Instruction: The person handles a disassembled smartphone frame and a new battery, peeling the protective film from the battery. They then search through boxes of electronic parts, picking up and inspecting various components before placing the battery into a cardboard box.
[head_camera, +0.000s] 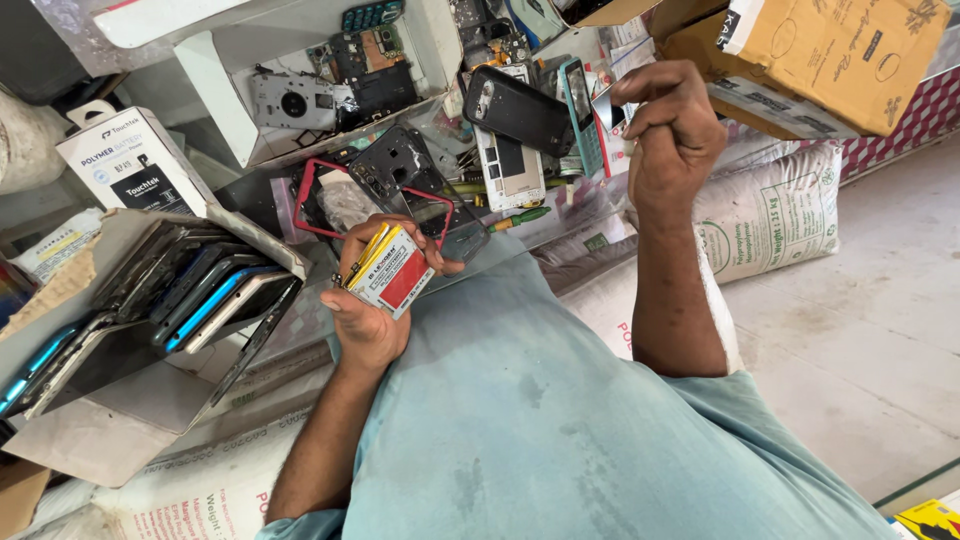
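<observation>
The left hand (368, 320) clamps a fanned stack of batteries (390, 272) at its edges; the outer one could slip. Farther out, the right hand (672, 135) pinches a small part (607, 105) above cluttered phone shells (515, 110), easily lost.

Both hands (372, 300) (672, 130) raised, fingers curled closed.

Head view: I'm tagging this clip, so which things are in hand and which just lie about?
In hand:
- stack of phone batteries, in the left hand
- small flat piece, pinched by the right hand

Lying about:
- box of phone screens
- black phone back cover
- red phone frame
- green-handled screwdriver
</observation>
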